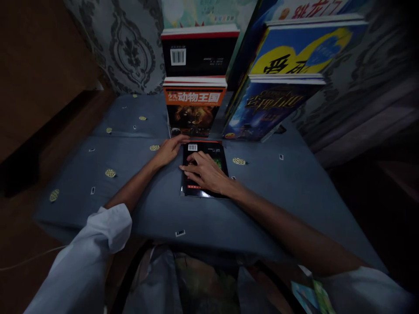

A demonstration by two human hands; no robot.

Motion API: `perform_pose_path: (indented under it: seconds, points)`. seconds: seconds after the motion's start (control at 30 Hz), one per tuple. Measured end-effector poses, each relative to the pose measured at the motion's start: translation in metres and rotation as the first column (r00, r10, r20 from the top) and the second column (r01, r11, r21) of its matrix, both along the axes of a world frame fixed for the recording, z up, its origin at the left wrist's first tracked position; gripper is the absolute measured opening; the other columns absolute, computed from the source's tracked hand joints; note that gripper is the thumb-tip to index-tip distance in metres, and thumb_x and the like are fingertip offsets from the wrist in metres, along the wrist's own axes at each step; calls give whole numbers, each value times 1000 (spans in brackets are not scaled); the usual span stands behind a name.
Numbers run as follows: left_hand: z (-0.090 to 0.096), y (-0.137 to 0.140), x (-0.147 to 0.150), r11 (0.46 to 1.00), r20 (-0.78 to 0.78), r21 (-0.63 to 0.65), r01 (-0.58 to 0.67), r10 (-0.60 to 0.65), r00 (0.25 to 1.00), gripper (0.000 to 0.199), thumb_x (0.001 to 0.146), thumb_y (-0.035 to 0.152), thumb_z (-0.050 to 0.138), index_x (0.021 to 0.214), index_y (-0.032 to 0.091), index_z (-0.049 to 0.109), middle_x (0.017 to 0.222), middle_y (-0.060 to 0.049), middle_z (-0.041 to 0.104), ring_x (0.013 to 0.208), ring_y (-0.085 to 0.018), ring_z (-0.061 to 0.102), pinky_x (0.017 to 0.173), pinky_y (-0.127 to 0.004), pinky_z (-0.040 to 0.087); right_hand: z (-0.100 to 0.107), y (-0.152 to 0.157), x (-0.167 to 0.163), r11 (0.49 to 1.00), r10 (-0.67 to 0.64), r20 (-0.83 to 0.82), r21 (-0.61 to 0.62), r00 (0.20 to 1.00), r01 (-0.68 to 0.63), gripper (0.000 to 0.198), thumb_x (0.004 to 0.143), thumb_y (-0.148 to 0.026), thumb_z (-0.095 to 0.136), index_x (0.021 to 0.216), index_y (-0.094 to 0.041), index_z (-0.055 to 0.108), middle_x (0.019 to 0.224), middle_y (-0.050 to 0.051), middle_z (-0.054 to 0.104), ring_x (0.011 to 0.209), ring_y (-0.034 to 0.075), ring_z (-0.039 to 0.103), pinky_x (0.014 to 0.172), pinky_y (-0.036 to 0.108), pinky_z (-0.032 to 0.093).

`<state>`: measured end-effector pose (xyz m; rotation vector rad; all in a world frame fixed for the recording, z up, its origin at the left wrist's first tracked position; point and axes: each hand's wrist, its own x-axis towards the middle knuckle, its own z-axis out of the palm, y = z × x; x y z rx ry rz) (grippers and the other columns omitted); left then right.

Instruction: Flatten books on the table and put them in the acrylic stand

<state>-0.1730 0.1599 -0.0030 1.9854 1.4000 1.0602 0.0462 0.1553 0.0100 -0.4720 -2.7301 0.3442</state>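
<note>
A black book (212, 149) with a barcode near its far edge lies flat on the cloth-covered table, in the middle of the head view. My right hand (206, 172) rests over its middle, fingers stretched and spread, covering part of the cover. Beside the book's far left corner, my left hand (170, 150) lies with its fingers extended towards the corner; whether the fingertips touch it I cannot tell. Just behind stands an upright book with an orange title band and a lion (193, 111). Neither hand grips anything.
Behind the lion book stands a black book with a barcode (199, 54). To the right stand a dark blue book (265, 107) and a blue and yellow book (304, 48). The grey patterned tablecloth (157, 218) spreads around. A patterned curtain (131, 43) hangs behind.
</note>
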Motion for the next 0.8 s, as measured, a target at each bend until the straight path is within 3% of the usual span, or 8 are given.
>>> perform_pose_path:
  seconds: [0.23,0.47,0.6,0.8]
  points:
    - [1,-3,3,999,-58,37,-11,13,998,45,87,5,39,124,15,62,117,-6,74,115,-19,67,105,-36,48,0,-56,18,997,81,-7,-17,997,-81,31,101,-29,50,127,-26,66,119,12,59,110,27,51,93,45,46]
    - [5,-9,7,996,-223,68,-60,74,972,43,93,15,40,131,17,60,125,-6,71,119,-20,65,104,-36,49,-8,-70,23,999,22,21,46,1000,-23,35,102,-25,48,136,-25,58,128,13,60,118,27,49,97,46,47]
    - [7,-17,15,992,-420,89,-85,115,900,41,97,23,39,131,18,62,133,-8,67,124,-23,62,109,-41,44,-6,-70,24,998,21,27,50,999,-23,36,101,-23,48,136,-25,58,130,12,59,122,26,47,100,45,47]
    - [15,-23,31,998,-641,66,18,28,767,47,101,34,38,142,16,52,151,-11,50,144,-24,42,121,-50,25,3,-68,26,997,63,44,44,997,-64,36,100,-20,49,135,-22,58,131,13,59,121,25,48,100,43,46]
